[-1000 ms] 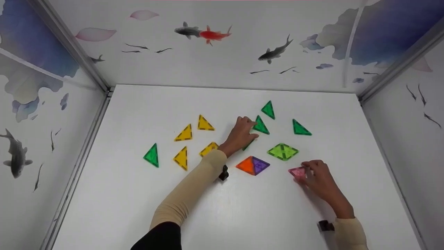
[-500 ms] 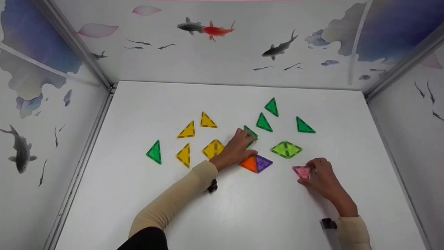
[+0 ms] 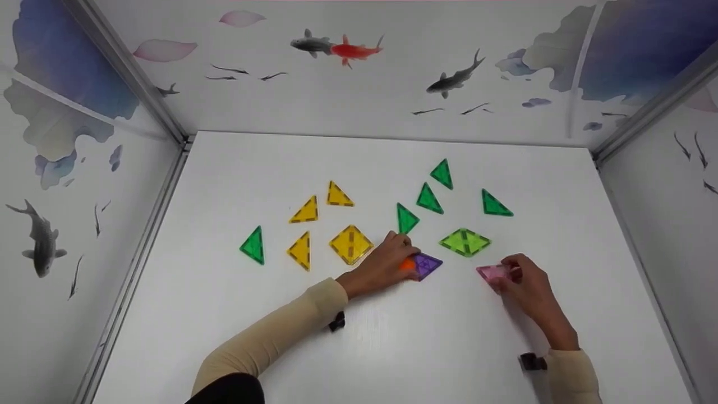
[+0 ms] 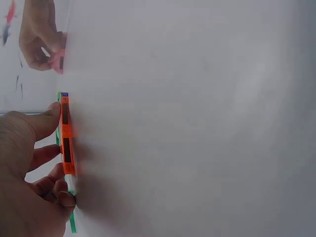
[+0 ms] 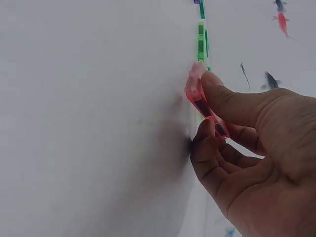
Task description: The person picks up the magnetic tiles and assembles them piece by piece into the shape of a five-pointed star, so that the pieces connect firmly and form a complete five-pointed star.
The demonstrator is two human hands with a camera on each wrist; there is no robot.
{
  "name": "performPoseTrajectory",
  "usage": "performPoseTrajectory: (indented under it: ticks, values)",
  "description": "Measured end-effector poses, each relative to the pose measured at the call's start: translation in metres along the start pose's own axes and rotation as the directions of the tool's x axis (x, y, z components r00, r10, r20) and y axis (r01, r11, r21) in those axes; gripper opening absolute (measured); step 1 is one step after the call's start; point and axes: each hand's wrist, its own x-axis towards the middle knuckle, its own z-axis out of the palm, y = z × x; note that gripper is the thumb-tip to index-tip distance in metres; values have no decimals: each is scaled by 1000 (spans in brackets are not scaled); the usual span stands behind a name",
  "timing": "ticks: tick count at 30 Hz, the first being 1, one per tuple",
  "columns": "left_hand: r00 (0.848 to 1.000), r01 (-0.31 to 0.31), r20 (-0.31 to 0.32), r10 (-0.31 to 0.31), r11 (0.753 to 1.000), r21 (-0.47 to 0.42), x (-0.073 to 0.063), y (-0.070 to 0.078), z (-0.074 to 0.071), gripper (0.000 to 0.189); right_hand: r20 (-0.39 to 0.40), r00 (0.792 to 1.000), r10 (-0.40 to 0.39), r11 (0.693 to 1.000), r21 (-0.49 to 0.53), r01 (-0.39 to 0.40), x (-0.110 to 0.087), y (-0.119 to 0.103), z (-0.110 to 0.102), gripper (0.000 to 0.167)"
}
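My left hand (image 3: 377, 266) pinches an orange triangular magnetic tile (image 4: 65, 129) between thumb and fingers, covering much of it in the head view. Against the orange tile's right side lies a purple triangular tile (image 3: 429, 265). On the right, my right hand (image 3: 525, 285) pinches pink translucent tile work (image 5: 200, 94) between thumb and fingers, tilted off the table; it looks bent at a seam, but whether it is two tiles I cannot tell. A green triangular tile (image 3: 406, 218) lies just beyond the left fingers. Two light green tiles (image 3: 465, 242) form a diamond between the hands.
Two yellow tiles (image 3: 351, 244) lie edge to edge left of the left hand. Loose yellow triangles (image 3: 304, 210) and a green triangle (image 3: 253, 246) are farther left. More green triangles (image 3: 496, 203) lie toward the back. Printed panels (image 3: 336, 106) wall the white table.
My left hand has moved from the green triangles down to the orange tile, and the nearest green triangle is uncovered. My right hand keeps hold of the pink tile, its tilt slightly changed.
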Motion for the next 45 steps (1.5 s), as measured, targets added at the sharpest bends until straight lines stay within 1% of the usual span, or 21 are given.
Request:
performPoseTrajectory:
  ticks: [3,6,8,11,13,15,19,23,29,31,33,35,39,42,45]
  values:
    - [1000,-12,0,12,1000,-4,-1,4,2,52,-37,999,9,999,54,-7,1,2,1,33]
    - [999,-37,4,37,999,1,-1,11,5,53,-65,997,43,991,131,-34,1,0,3,29]
    - [999,-53,-2,53,999,9,1,16,10,53,-78,995,65,980,193,-49,1,-1,4,30]
    - [998,-65,-22,65,997,34,6,24,18,54,-88,992,85,954,293,-55,1,-4,6,34]
    - [997,-65,-40,67,996,54,10,31,23,53,-95,991,95,940,335,-58,1,-6,7,36]
    - [996,-67,-54,71,995,80,15,37,29,53,-111,988,109,931,361,-62,2,-8,8,36]
    - [995,-69,-68,77,990,124,25,49,39,52,-142,976,167,907,409,-96,2,-8,8,32]
    - [995,-51,-81,64,988,148,33,57,45,52,-140,969,204,878,465,-118,3,-9,11,29]
    - [993,-30,-111,50,983,179,44,66,53,56,-131,963,237,853,503,-141,6,-12,18,29]
    - [990,-23,-131,51,978,208,47,67,55,59,-136,959,249,845,515,-146,7,-13,20,29]
    - [988,-2,-151,40,970,242,49,67,57,64,-142,955,261,842,518,-153,9,-14,21,29]
    - [986,29,-166,17,963,269,50,67,59,70,-152,951,269,844,513,-157,9,-14,22,31]
    - [985,80,-170,-29,950,302,53,67,60,77,-169,943,287,868,463,-181,10,-14,23,33]
    - [987,92,-157,-43,943,320,54,68,61,80,-190,942,277,907,374,-192,12,-14,24,33]
    - [987,97,-151,-49,941,326,55,70,61,81,-224,945,237,950,259,-177,14,-14,25,31]
